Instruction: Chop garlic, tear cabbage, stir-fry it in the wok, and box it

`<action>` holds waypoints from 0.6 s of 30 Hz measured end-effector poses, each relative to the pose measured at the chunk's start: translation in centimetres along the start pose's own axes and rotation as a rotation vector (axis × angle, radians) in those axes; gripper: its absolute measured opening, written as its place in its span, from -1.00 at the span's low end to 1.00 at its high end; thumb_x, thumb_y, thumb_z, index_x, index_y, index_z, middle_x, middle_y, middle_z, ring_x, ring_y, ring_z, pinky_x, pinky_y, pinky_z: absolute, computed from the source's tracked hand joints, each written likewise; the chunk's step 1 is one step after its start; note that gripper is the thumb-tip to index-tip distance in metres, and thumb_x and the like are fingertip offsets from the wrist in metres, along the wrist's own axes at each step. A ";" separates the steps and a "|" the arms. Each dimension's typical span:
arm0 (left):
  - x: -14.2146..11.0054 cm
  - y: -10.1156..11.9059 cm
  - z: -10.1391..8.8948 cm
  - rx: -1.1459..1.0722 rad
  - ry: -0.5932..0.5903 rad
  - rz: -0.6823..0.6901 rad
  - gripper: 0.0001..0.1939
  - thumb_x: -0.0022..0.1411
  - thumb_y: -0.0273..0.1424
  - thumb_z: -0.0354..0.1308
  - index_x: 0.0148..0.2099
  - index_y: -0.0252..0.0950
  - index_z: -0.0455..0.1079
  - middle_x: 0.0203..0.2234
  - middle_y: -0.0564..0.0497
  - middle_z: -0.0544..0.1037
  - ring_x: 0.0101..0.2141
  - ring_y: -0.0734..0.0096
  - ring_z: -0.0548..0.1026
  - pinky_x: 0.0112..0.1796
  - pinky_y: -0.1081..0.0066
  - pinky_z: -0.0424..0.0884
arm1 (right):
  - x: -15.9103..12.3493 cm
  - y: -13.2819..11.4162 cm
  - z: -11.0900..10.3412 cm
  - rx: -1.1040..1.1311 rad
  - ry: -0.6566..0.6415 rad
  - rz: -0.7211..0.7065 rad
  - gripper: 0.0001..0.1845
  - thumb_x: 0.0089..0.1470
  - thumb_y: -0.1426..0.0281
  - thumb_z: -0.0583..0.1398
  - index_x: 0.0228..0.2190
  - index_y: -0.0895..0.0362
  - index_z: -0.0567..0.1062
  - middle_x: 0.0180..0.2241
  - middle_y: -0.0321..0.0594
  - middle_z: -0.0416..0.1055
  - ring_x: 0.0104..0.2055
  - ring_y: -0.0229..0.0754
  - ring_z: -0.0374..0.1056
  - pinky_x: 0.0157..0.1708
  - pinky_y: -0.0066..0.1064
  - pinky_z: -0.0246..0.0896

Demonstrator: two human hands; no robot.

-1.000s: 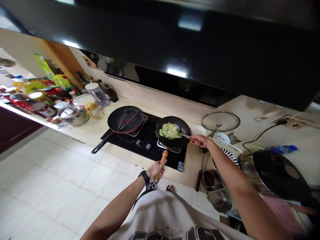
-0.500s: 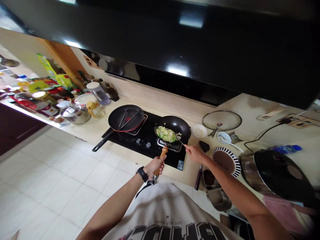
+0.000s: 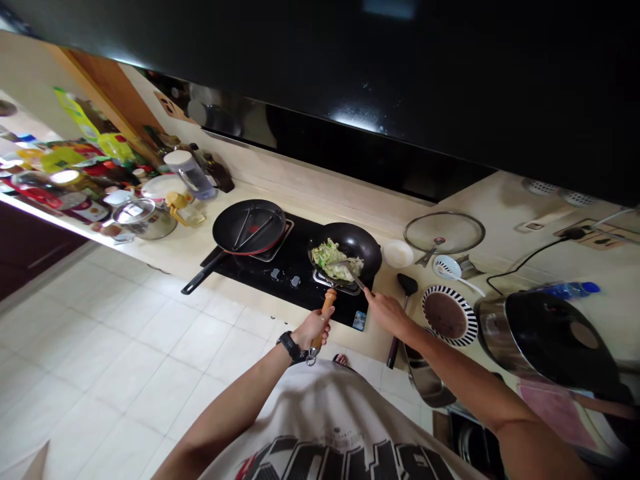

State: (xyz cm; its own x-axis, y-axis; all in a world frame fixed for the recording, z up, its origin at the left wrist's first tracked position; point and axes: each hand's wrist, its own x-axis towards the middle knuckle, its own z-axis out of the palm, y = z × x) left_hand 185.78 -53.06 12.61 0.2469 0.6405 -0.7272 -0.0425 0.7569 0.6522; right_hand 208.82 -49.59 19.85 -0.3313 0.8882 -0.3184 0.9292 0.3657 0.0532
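Observation:
A black wok with green and pale chopped vegetables sits on the right burner of the black stove. My left hand is closed round the wok's wooden handle near the counter's front edge. My right hand grips a thin metal utensil whose tip lies in the food at the wok's near rim.
A second black frying pan with tongs in it sits on the left burner. To the right lie a white bowl, a glass lid, a black spatula, a striped plate and a large pot. Jars and packets crowd the far left counter.
My right hand has drawn back from the wok's right side to its near rim with the utensil. The food has shifted within the wok. My left hand kept hold of the handle.

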 end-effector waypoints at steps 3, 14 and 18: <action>0.2 -0.3 -0.5 0.025 0.016 0.002 -0.42 0.18 0.22 0.15 -0.25 -0.18 0.10 -0.65 0.27 0.23 -0.73 0.60 0.15 -0.63 0.49 0.17 | 2.4 3.9 0.0 0.304 0.092 0.028 -0.51 0.34 0.42 0.04 0.23 0.21 0.41 -0.21 0.03 0.60 -0.21 -0.10 0.54 -0.23 -0.42 0.36; 0.6 -0.3 -3.0 0.094 -0.012 -0.028 -0.51 0.30 0.12 0.12 -0.21 -0.18 0.10 -0.66 0.25 0.27 -0.73 0.56 0.19 -0.63 0.47 0.19 | 12.1 14.6 -5.7 1.198 -0.270 0.330 -0.69 0.28 0.24 0.19 -0.07 0.19 0.50 -0.53 -0.39 0.35 -0.70 -0.49 0.01 -0.74 -0.65 -0.21; 0.9 0.0 -3.7 0.125 -0.030 -0.048 -0.46 0.24 0.17 0.16 -0.22 -0.18 0.12 -0.65 0.23 0.29 -0.72 0.55 0.21 -0.62 0.45 0.22 | 16.9 13.3 -9.2 1.143 -0.445 0.207 -0.56 0.16 0.21 0.32 0.01 0.17 0.51 -0.52 -0.37 0.39 -0.71 -0.52 -0.03 -0.75 -0.66 -0.23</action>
State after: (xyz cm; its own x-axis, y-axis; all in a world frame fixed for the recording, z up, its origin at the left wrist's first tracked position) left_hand 182.45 -52.04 11.18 0.2751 0.5981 -0.7527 0.0909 0.7633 0.6397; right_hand 214.05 -27.20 23.90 -0.2848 0.6468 -0.7075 0.6408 -0.4204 -0.6423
